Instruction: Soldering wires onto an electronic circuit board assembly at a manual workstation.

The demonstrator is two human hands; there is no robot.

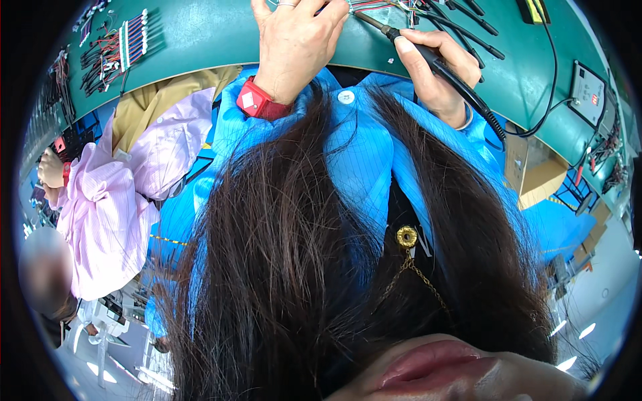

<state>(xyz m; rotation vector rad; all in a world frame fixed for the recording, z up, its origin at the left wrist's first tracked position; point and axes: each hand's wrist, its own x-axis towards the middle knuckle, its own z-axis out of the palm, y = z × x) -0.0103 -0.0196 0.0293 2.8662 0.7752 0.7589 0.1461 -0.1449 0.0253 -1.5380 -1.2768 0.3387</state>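
Note:
My right hand [438,70] is closed round the black handle of a soldering iron [428,57], whose metal tip points up and left over the green bench [221,30]. The iron's thick cord [485,110] curves down past my wrist. Thin coloured wires [394,5] lie by the tip at the upper edge. My left hand [297,40] is beside them on the left, with its fingers bent together. The fingertips are cut off by the picture's edge, so what they hold is hidden. A red band [263,101] is on my left wrist.
Bundled connector wires [134,40] lie at the bench's left. Several black cables [478,27] lie beyond my right hand, near a black holder with a yellow pad [536,10]. A pale control box [592,93] stands far right, above a cardboard box [535,167]. A person in pink [110,214] is at left.

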